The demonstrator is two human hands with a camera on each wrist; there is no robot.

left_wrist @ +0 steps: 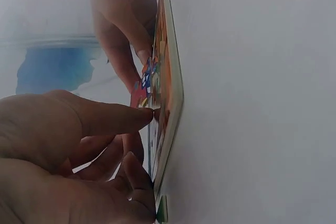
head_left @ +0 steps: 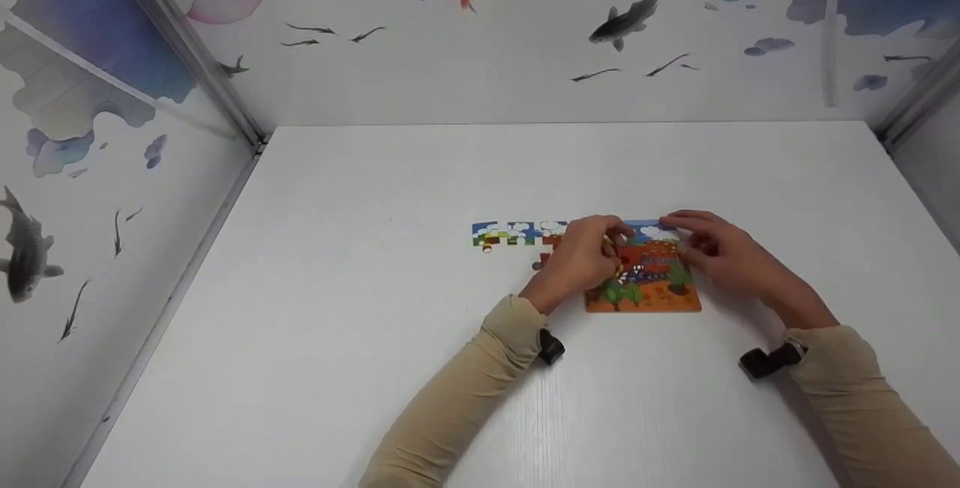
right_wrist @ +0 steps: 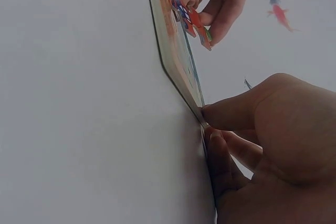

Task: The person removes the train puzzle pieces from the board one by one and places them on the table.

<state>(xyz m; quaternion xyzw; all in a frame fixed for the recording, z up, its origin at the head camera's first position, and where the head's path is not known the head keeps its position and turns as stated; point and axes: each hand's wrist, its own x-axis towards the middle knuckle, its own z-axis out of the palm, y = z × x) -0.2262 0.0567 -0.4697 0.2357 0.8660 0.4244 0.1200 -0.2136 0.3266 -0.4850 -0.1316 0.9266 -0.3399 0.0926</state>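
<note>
A colourful jigsaw puzzle board (head_left: 664, 302) lies flat on the white table, its picture showing sky, orange ground and green plants. My left hand (head_left: 581, 259) is over its left part. In the right wrist view, the thumb and fingers of that hand pinch a small joined group of puzzle pieces (right_wrist: 195, 23), red with blue and white, tilted up from the board. At the board's upper right corner, my right hand (head_left: 731, 255) holds the edge between thumb and fingers. The left hand hides part of the puzzle in the head view.
Left of the board, several loose puzzle pieces (head_left: 520, 231) with blue sky and white clouds lie in a row, partly behind the left hand. White panels (head_left: 480, 60) painted with fish stand at the back and left edges of the table (head_left: 337, 263).
</note>
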